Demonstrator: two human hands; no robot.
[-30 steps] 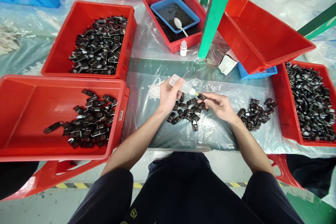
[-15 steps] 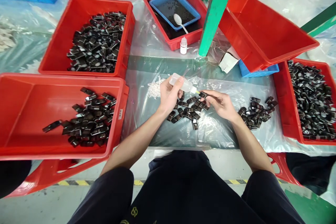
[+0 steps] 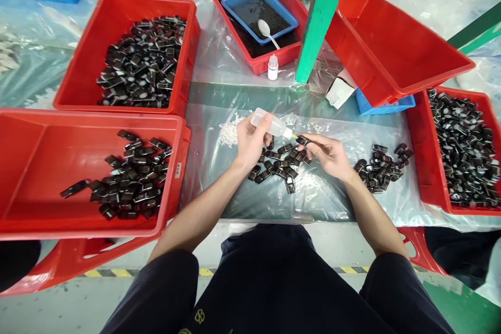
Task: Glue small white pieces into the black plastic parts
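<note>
My left hand [image 3: 250, 142] is closed around a small clear squeeze bottle [image 3: 270, 123], whose nozzle points right. The nozzle tip meets a small black part [image 3: 302, 140] pinched in the fingers of my right hand [image 3: 326, 153]. Under both hands lies a loose pile of the same black parts [image 3: 278, 168] on the plastic-covered table. A second pile of black parts [image 3: 380, 168] lies just right of my right wrist.
Red bins with black parts sit at near left [image 3: 82, 167], far left [image 3: 129, 57] and right [image 3: 462, 151]. A tilted red bin [image 3: 391, 47] rests behind a green post [image 3: 321, 15]. A blue tray with a spoon [image 3: 260, 13] and a small white bottle [image 3: 273, 67] stand farther back.
Both hands hold the same pose with bottle and part together; the view has only shifted slightly.
</note>
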